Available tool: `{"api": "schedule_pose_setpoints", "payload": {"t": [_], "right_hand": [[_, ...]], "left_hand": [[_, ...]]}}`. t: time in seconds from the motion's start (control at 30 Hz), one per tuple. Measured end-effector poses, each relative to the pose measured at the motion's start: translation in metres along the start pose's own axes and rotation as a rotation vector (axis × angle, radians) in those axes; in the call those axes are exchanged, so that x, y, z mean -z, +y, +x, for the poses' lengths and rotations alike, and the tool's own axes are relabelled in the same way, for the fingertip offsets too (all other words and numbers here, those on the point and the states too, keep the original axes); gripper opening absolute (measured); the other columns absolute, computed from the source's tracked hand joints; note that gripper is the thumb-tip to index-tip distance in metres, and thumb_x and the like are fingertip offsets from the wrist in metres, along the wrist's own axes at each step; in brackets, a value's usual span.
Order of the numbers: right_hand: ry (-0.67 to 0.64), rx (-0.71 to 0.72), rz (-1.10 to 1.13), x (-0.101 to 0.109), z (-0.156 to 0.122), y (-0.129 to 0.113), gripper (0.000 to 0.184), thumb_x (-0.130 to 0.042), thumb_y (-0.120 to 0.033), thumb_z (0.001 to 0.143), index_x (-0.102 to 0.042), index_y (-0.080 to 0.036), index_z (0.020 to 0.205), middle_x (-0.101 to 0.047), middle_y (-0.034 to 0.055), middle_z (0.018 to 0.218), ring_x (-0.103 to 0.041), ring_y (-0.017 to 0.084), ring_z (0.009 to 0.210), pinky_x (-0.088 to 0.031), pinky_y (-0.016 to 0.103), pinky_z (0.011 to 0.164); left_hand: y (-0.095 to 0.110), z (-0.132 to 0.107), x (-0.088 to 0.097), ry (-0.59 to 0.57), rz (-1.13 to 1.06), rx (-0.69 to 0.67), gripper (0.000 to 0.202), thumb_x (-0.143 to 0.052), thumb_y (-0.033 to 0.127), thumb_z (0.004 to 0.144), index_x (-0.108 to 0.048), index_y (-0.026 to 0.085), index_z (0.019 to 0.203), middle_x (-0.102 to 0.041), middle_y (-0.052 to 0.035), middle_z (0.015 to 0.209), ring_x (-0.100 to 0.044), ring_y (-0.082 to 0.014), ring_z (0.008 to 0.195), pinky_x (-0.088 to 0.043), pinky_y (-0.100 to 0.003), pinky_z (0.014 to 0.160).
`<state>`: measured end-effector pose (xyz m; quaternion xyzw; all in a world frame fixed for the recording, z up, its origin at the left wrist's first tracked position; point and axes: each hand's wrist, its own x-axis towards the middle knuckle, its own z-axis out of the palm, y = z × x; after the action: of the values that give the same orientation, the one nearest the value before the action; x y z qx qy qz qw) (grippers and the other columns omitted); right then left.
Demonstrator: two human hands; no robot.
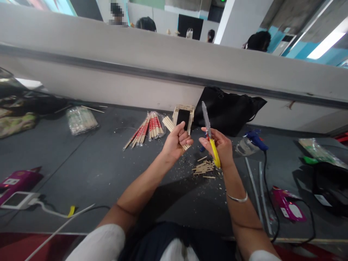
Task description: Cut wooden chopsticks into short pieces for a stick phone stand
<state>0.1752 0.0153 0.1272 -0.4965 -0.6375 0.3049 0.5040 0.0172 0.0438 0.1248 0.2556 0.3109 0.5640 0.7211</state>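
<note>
My left hand (179, 139) is closed round a bunch of pale wooden sticks (169, 124), which look like chopsticks; their ends stick out on both sides of the fist. In my right hand (220, 145) is a yellow-handled bladed tool (214, 152), its long grey blade pointing up and away from me. Whether it is a knife or a small saw, I cannot tell. Both hands are above the table, apart from each other. Beneath the right hand lies a loose pile of short cut sticks (203, 167). Behind the left hand stands a small wooden stick structure (191, 110) with a black panel.
Red-wrapped chopsticks (155, 125) lie left of centre, near a bagged stick bundle (81, 120). A black bag (231, 108) leans on the wall. To the right are a blue glue gun (257, 140), clear glue sticks (254, 192) and a magenta box (288, 203). Crumbs litter the grey table (108, 174).
</note>
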Motion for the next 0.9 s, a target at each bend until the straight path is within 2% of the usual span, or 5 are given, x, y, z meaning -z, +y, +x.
{"api": "schedule_pose_setpoints", "payload": {"t": [0.17, 0.37, 0.57, 0.67, 0.9], "right_hand": [[0.006, 0.041, -0.031, -0.001, 0.000, 0.004, 0.039, -0.074, -0.039, 0.072, -0.074, -0.023, 0.108, -0.063, -0.0023, 0.072, -0.049, 0.010, 0.056, -0.047, 0.025, 0.055], [0.020, 0.062, -0.049, -0.003, 0.000, 0.009, 0.039, -0.074, -0.039, 0.074, -0.074, -0.023, 0.109, -0.068, -0.0007, 0.079, -0.051, 0.011, 0.059, -0.047, 0.026, 0.059], [0.016, 0.036, -0.060, -0.002, 0.000, 0.007, 0.040, -0.074, -0.042, 0.073, -0.074, -0.023, 0.109, -0.060, -0.0035, 0.069, -0.045, 0.009, 0.054, -0.045, 0.025, 0.054], [0.043, 0.049, -0.030, -0.002, 0.001, 0.009, 0.040, -0.074, -0.043, 0.074, -0.074, -0.023, 0.109, -0.056, -0.0051, 0.065, -0.044, 0.008, 0.050, -0.045, 0.024, 0.050], [0.035, 0.019, -0.010, 0.003, 0.004, 0.005, 0.041, -0.077, -0.044, 0.073, -0.073, -0.024, 0.109, -0.056, -0.0056, 0.065, -0.044, 0.008, 0.048, -0.044, 0.023, 0.046]], "left_hand": [[0.000, 0.002, 0.004, -0.025, -0.021, -0.042, 0.064, -0.063, 0.043, 0.094, -0.018, 0.024, 0.052, -0.016, 0.0083, 0.043, -0.019, -0.0048, 0.039, -0.036, -0.027, 0.046], [-0.002, 0.004, 0.012, 0.070, 0.066, -0.126, 0.063, -0.061, 0.055, 0.092, -0.022, 0.024, 0.054, -0.024, 0.0064, 0.044, -0.027, -0.0066, 0.042, -0.042, -0.028, 0.050], [-0.025, 0.034, 0.028, 0.206, 0.268, -0.430, 0.062, -0.059, 0.066, 0.087, -0.028, 0.025, 0.053, -0.027, 0.0063, 0.042, -0.031, -0.0079, 0.041, -0.045, -0.027, 0.049], [-0.038, 0.054, 0.047, 0.381, 0.419, -0.552, 0.057, -0.064, 0.053, 0.087, -0.036, 0.024, 0.047, -0.035, 0.0042, 0.042, -0.038, -0.0091, 0.042, -0.041, -0.026, 0.049], [-0.058, 0.071, 0.085, 0.568, 0.610, -0.409, 0.052, -0.065, 0.032, 0.087, -0.038, 0.023, 0.043, -0.036, 0.0048, 0.039, -0.041, -0.0107, 0.041, -0.035, -0.025, 0.047]]}}
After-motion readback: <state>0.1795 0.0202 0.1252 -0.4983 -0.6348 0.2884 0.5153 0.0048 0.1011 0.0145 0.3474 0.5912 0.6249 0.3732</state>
